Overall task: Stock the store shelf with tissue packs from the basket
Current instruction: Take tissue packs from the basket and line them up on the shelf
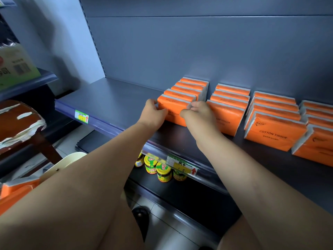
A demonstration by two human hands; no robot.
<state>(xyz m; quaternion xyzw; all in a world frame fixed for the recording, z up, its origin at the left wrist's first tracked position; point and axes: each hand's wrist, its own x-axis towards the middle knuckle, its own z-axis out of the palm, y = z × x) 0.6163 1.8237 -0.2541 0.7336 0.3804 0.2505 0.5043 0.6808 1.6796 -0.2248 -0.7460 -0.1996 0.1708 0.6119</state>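
An orange tissue pack [173, 107] stands upright at the front of the leftmost row on the dark shelf [115, 101]. My left hand [155, 114] grips its left edge and my right hand [196, 114] pinches its right top corner. Behind it stand several more orange packs [191, 87]. Three further rows of packs [228, 100] [273, 123] [317, 127] fill the shelf to the right. At the lower left, more orange packs [16, 188] lie in a cream basket [70, 159], partly hidden by my left arm.
The shelf's left part is bare up to its front rail with a price tag [82, 116]. Jars with green and yellow lids [158, 168] stand on the lower shelf. A worn brown stool [19, 121] is at the left, and a green box [16, 65] sits on a neighbouring shelf.
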